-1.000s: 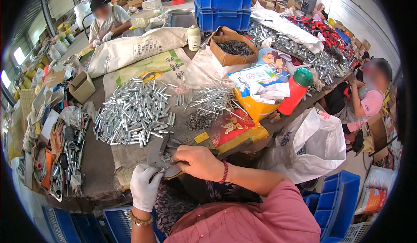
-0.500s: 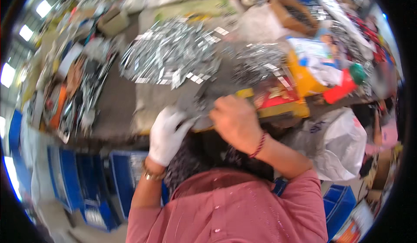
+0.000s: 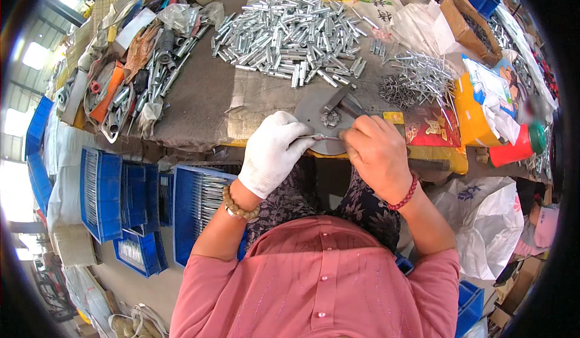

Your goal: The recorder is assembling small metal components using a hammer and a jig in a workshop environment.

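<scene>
My left hand point(image 3: 273, 151), in a white glove, pinches a small thin metal rod point(image 3: 323, 137) at the table's front edge. My bare right hand point(image 3: 377, 154) has its fingertips closed at the rod's other end. Just beyond the fingers lies a round grey metal disc point(image 3: 309, 113). On it are a little heap of small metal parts point(image 3: 330, 119) and a dark metal bar point(image 3: 350, 105), partly hidden by my right hand. A large pile of short silver tubes point(image 3: 284, 39) spreads farther back.
Long thin pins point(image 3: 426, 72) and small dark screws point(image 3: 396, 91) lie at the right, near a red packet point(image 3: 430, 126), a yellow container point(image 3: 474, 111) and a red jar point(image 3: 510, 152). Tools point(image 3: 118, 93) crowd the left. Blue bins point(image 3: 101, 193) holding rods stand below the table.
The view has shifted, and the table now sits higher in it and sharper. Both hands have come together on the small rod, the gloved fingers now pinched.
</scene>
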{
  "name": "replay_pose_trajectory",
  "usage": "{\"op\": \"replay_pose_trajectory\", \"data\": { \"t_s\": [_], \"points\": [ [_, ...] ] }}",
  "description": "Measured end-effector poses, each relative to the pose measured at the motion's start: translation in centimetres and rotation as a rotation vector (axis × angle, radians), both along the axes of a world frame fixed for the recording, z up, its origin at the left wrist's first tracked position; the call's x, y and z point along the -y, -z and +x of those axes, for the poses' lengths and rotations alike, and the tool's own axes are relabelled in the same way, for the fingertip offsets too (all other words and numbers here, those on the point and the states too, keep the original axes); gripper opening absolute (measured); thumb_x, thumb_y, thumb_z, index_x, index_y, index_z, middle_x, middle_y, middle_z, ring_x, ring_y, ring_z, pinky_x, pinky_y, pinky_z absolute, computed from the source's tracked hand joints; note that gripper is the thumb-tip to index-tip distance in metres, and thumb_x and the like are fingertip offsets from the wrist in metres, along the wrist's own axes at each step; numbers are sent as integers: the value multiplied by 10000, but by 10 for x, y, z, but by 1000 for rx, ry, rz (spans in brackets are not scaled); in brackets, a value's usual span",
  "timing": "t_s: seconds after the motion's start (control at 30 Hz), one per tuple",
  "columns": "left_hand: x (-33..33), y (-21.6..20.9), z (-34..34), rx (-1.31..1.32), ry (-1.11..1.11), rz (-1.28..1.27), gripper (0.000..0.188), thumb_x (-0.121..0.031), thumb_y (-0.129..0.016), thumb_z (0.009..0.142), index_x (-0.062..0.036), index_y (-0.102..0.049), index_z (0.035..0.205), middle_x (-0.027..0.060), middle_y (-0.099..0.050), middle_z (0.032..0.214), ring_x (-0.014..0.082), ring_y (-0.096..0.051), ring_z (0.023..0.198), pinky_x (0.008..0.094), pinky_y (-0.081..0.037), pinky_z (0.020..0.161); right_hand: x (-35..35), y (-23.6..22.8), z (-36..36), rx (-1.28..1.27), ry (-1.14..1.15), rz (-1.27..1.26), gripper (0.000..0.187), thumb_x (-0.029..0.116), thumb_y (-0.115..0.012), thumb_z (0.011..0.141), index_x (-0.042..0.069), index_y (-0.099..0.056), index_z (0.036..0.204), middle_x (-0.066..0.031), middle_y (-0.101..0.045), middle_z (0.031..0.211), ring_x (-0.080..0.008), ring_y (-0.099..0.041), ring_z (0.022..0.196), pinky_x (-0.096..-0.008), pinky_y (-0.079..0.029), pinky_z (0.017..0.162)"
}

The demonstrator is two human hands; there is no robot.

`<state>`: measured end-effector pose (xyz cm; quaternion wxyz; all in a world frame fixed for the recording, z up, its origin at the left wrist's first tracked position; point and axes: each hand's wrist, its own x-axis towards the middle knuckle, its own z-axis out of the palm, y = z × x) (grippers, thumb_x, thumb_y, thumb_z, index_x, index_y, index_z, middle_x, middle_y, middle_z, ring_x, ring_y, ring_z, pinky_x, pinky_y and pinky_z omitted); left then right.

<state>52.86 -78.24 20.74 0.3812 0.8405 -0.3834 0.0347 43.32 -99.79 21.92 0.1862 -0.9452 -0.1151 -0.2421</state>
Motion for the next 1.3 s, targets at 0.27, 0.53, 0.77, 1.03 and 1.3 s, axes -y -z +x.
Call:
{"op": "replay_pose_trajectory", "data": {
  "t_s": [0.27, 0.53, 0.77, 1.03, 1.3],
  "points": [
    [0, 3, 5, -45, 30, -30, 130, -87, -824, 812, -67, -776, 931, 97, -645, 903, 289, -648, 895, 386, -528, 815, 8, -2, 7, -36, -28, 52, 61, 47, -708, 801, 76, -679, 846, -72, -557, 871, -298, -603, 876, -433, -496, 773],
    [3, 3, 4, -50, 42, -43, 142, -80, -826, 805, -68, -783, 940, 94, -640, 906, 284, -646, 896, 380, -527, 816, 11, 2, 9, -48, -66, 100, 28, 63, -701, 816, 86, -688, 824, -65, -562, 846, -295, -607, 861, -434, -488, 768],
    [3, 0, 0, -90, 36, -6, 126, -63, -825, 806, -42, -771, 918, 91, -637, 902, 277, -641, 902, 376, -521, 814, 6, -1, 6, -35, -77, 102, 125, 39, -729, 772, 73, -735, 892, -87, -603, 882, -290, -620, 862, -412, -497, 778],
    [5, -5, -2, -78, 14, -14, 115, -73, -844, 797, -38, -768, 876, 93, -653, 901, 270, -652, 892, 367, -527, 808, 89, 1, -7, -25, 452, 136, 102, 65, -757, 824, 58, -723, 920, -111, -645, 896, -332, -667, 861, -421, -536, 743],
    [5, -3, -2, -49, 17, -14, 112, -62, -835, 791, -37, -770, 879, 99, -653, 903, 279, -652, 888, 371, -528, 802, 97, 5, 3, -41, 392, 6, 133, 68, -780, 795, 51, -695, 896, -106, -636, 917, -321, -669, 896, -428, -544, 765]
  ]
}}
